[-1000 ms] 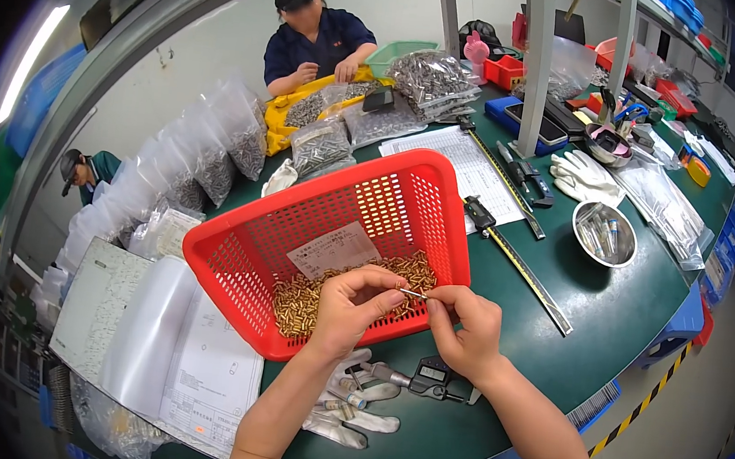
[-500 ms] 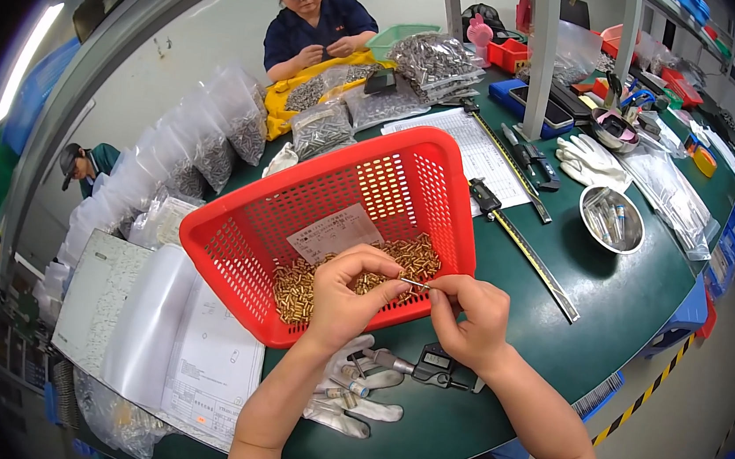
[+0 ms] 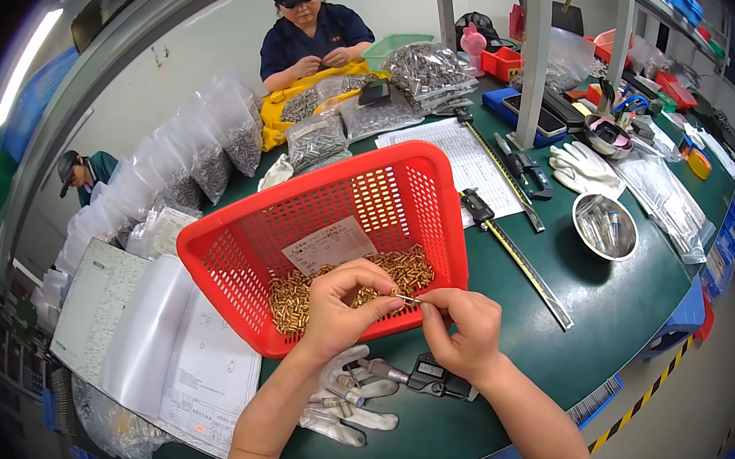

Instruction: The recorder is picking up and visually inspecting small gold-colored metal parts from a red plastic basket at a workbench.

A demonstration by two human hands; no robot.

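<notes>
While over red basket (image 3: 232,256) | both hands' fingers (image 3: 379,297) pinched on small brass pin (image 3: 407,300)

The person is working bare-handed: the left hand (image 3: 338,308) and the right hand (image 3: 457,328) are wearing no gloves, rings or watch. Both forearms are showing bare from wrist to the lower edge of the view, where no sleeve is covering them. The fingernails are looking short and unpainted. A patch of blue clothing is showing below, between the forearms.
</notes>
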